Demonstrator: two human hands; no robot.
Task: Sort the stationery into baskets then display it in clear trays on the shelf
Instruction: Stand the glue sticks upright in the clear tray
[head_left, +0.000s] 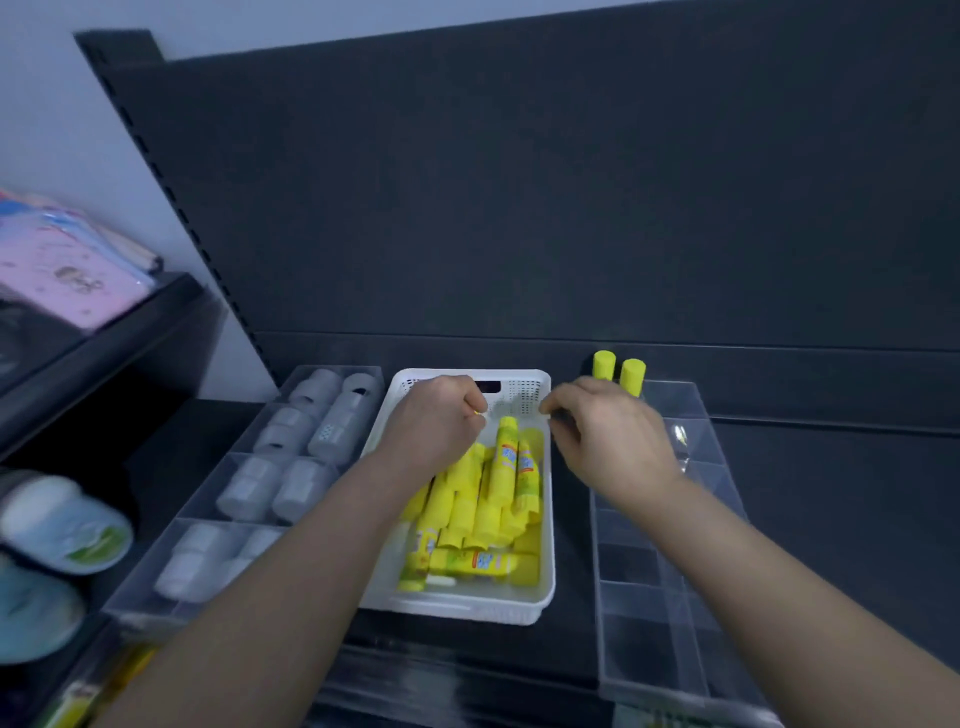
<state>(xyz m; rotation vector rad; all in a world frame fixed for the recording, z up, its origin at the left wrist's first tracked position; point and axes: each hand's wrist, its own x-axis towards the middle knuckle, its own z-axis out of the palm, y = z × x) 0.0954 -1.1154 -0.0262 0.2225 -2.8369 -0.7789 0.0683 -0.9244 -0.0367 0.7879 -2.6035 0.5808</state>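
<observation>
The glue sticks (483, 499) lie heaped in a white basket (457, 608) on the shelf (831, 493), just below and nearer than the fingers of both hands. The left hand (436, 415) hovers over the far end of the basket. Its fingers (470, 402) are curled tight, and a sliver of yellow at their tips suggests they pinch one glue stick (476, 413), most of it hidden. The right hand (608, 436) hangs over the basket's right rim. Its fingers (558, 410) are bent downward, and I cannot tell whether they hold anything.

These are likely light, stiff plastic tubes with smooth, somewhat slippery labels. They roll easily, so a pinch across the middle of the barrel should be the safest hold.

Most of the heap has its long axis running from near to far along the basket. One stick at the near end lies crosswise. Another, between the two sets of fingers, tilts up out of the heap toward the far end. Beyond the right fingers, two standing sticks (618, 371) are upright in the far compartment of a clear tray (649, 597).
</observation>
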